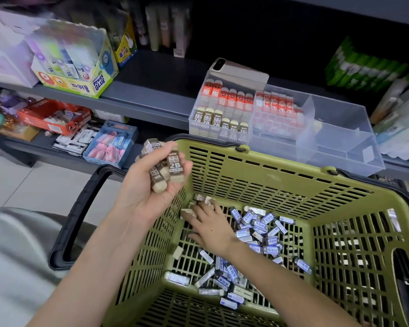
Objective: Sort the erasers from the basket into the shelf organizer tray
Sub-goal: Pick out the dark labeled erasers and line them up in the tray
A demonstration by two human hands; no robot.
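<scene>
- Risk: the left hand point(149, 187), palm up with fingers curled round a loose stack of brown erasers point(173, 166), looks overfilled. Adding more could tip 1 over the fingertips and back into the basket point(281, 167) or onto the floor.
- Risk: the blue erasers point(257, 228) lie just beside the last brown ones point(200, 198), so a hasty scoop could mix the 2 kinds.
- Right hand point(210, 226): down in the basket's far-left corner, fingers spread over the loose brown ones. Whether they grip any cannot be told.
- Appearance: small cream blocks in brown paper sleeves marked "2B"; the blue-sleeved ones are similar in shape.
- Location: the clear organizer tray point(340, 128) stands on the shelf point(156, 90) just beyond the basket. Matching brown rows point(215, 123) fill its front-left compartment, with red ones point(232, 95) behind.
</scene>
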